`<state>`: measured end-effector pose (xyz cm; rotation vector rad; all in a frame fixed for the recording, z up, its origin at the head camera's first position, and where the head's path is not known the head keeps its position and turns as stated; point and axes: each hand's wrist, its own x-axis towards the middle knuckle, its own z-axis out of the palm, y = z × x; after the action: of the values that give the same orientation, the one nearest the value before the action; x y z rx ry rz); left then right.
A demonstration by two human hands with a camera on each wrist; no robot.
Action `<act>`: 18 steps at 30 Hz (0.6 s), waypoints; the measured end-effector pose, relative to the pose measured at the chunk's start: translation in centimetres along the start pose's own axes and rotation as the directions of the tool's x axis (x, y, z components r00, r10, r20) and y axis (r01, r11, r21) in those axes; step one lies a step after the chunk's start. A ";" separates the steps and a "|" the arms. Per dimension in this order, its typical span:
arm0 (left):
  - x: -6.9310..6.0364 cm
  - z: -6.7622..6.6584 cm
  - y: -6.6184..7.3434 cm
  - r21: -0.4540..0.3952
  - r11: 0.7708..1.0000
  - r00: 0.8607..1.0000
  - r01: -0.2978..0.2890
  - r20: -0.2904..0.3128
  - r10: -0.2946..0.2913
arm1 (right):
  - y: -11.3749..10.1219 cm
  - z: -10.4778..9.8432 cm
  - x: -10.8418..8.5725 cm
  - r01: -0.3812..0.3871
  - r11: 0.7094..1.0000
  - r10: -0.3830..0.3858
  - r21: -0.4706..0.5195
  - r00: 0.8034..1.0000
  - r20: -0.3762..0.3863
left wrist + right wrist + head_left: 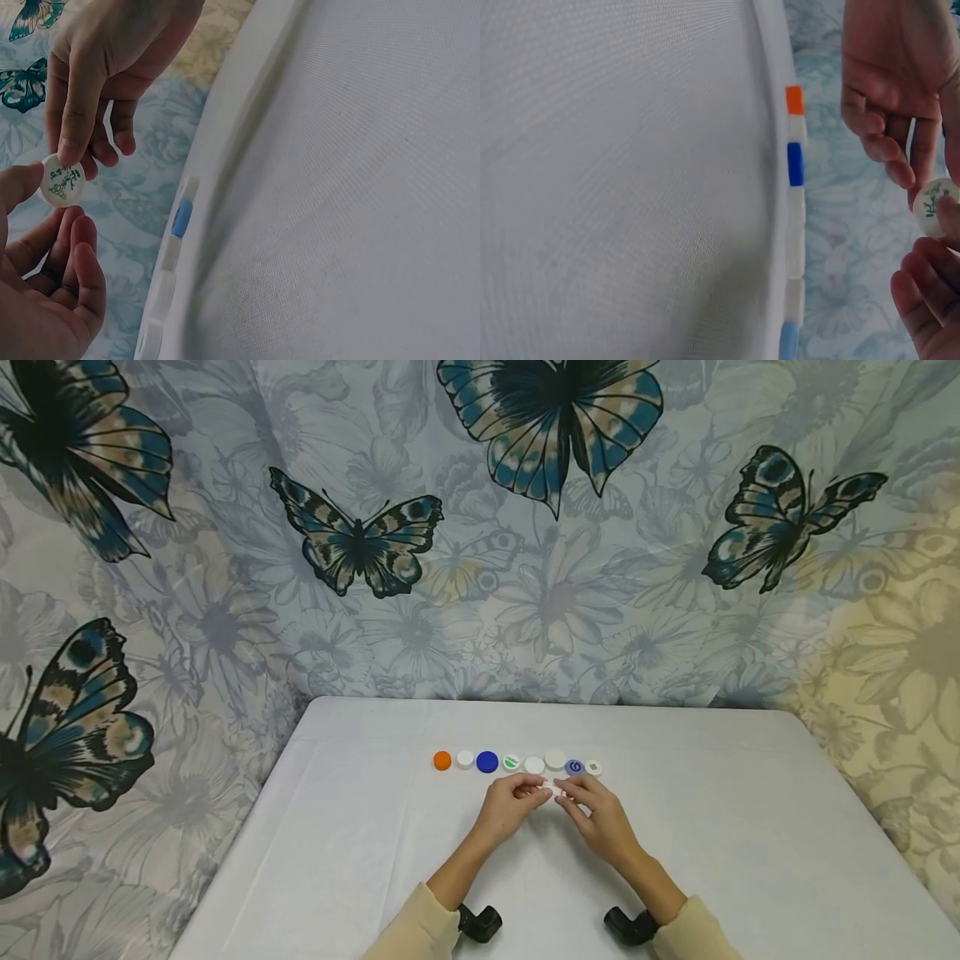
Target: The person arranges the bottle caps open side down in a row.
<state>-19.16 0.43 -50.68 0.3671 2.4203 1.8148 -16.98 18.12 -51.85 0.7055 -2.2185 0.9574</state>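
A white round bottle cap with green print (pixel 63 185) is held up between both hands, and in the head view the fingers mostly cover it. My left hand (pixel 504 807) pinches it at one edge with the thumb. From the opposite side my right hand (pixel 606 827) grips it, thumb across the printed face. The other fingers of both hands are bent loosely. Just beyond the hands runs a row of caps: orange (pixel 442 761), dark blue (pixel 487 762), green-marked white (pixel 512 762), light blue with a swirl (pixel 575 767), and several mostly white ones.
The caps stand on a white-covered table (pixel 337 827). A cloth with butterflies and flowers (pixel 420 652) hangs behind it and along the sides. Black wrist mounts (pixel 480 924) sit under both forearms, near beige sleeves (pixel 420 931).
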 end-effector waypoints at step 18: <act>-0.3 0.1 -0.4 0.035 0.998 0.999 0.053 0.005 -0.053 | -0.3 -0.1 -0.3 0.015 0.998 -0.012 -0.059 0.999 0.052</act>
<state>-18.93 0.33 -51.11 0.3074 2.4365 1.7500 -16.57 18.05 -51.89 0.7246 -2.2748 0.8724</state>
